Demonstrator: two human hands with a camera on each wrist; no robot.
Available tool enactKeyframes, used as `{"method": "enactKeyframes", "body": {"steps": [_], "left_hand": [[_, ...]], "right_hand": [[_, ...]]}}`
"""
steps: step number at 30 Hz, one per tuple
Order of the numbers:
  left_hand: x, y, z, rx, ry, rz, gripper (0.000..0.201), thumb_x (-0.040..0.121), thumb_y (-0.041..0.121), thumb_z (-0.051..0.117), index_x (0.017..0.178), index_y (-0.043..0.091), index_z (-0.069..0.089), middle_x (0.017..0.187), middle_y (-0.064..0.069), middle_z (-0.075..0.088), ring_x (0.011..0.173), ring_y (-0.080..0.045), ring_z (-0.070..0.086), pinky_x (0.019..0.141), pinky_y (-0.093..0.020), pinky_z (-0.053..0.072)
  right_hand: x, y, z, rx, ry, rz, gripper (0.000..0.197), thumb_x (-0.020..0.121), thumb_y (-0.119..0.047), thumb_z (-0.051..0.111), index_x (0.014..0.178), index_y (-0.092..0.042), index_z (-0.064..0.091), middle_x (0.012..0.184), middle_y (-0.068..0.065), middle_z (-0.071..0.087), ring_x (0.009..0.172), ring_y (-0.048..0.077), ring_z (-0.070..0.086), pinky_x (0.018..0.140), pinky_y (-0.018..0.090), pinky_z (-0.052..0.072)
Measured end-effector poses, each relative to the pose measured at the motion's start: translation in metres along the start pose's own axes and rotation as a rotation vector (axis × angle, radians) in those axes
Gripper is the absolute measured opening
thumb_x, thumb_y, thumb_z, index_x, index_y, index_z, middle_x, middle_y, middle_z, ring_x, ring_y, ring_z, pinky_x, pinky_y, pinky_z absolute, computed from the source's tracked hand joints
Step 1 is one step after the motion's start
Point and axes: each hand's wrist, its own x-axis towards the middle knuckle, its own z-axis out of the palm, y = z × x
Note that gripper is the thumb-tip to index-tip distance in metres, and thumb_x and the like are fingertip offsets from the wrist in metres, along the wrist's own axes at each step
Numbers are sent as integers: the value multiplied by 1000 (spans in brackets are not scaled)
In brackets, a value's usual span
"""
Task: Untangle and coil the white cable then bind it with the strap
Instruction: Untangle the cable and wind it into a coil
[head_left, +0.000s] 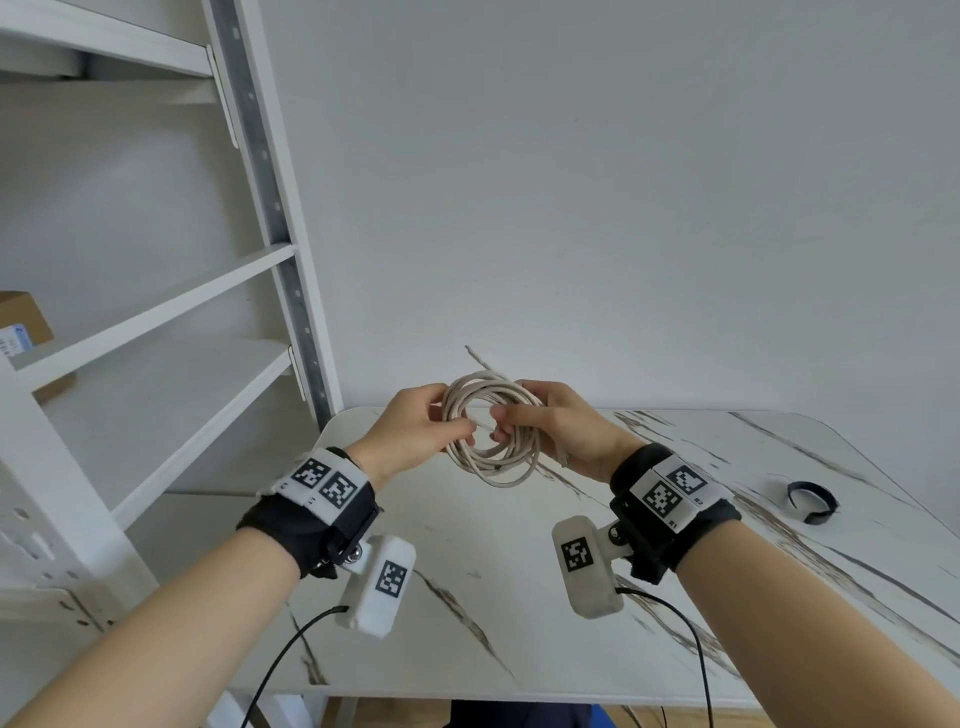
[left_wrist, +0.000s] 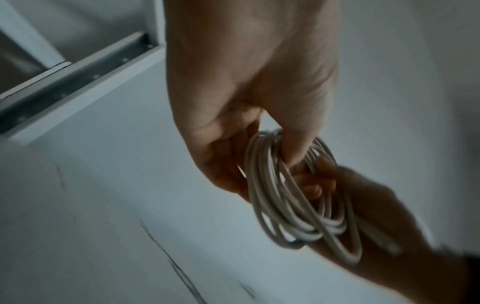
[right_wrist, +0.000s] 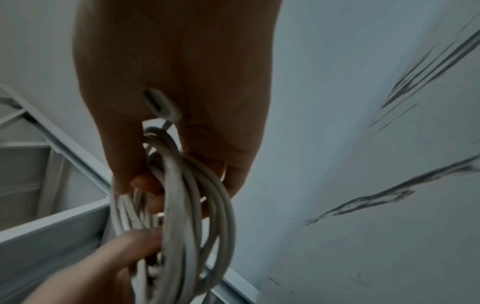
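The white cable is wound into a round coil held up over the far part of the table. My left hand grips the coil's left side, thumb through the ring. My right hand grips its right side with fingers curled through the loops. One cable end pokes up behind the coil. In the left wrist view the coil hangs below my left hand. In the right wrist view a plug end lies against my right hand above the loops. The black strap lies curled on the table at the right.
The white marble-patterned table fills the lower view. A white shelf unit stands to the left, with a cardboard box on one shelf. A plain wall rises behind. Black wires hang from the wrist cameras.
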Motion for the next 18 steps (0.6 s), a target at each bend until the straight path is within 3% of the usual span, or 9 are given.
{"method": "enactKeyframes", "body": {"steps": [2,6,9,11,14,18], "left_hand": [[1,-3,5,122,18,33,11,81,2,59,91,9,60,73,1,68,63,0,62,63,-15,46],[4,-6,9,245,-76,64,18,86,2,50,101,12,50,81,1,67,73,-3,63,64,-13,47],[2,-3,10,264,-159,92,20,90,0,46,106,11,48,85,3,65,78,-3,62,65,-10,47],[2,-2,7,253,-206,120,22,90,-3,47,109,7,52,92,0,65,85,-12,63,75,-17,48],[-1,0,3,123,-291,124,21,91,-5,51,110,-2,57,95,-13,68,90,-21,65,86,-31,50],[-6,-1,2,-166,-415,80,16,93,-6,49,107,-5,57,82,-7,67,77,-16,64,75,-26,52]], "right_hand": [[1,1,0,-30,1,15,17,88,-10,63,98,4,61,67,7,57,66,20,57,74,34,47],[2,5,-1,-76,6,60,17,85,-17,68,73,-7,61,57,2,54,52,14,54,86,45,45],[1,8,-2,-87,-20,104,12,82,-13,71,76,-6,63,60,3,60,56,15,58,81,40,46],[-2,10,-5,-82,-51,131,4,82,-4,69,85,-4,66,68,4,66,64,17,62,79,34,48],[-5,13,-8,-90,-88,139,11,80,-2,67,90,-5,69,81,7,67,74,20,61,77,29,48],[-9,16,-7,-93,-98,129,12,80,-8,65,90,-4,68,87,15,63,82,27,56,80,34,44]]}}
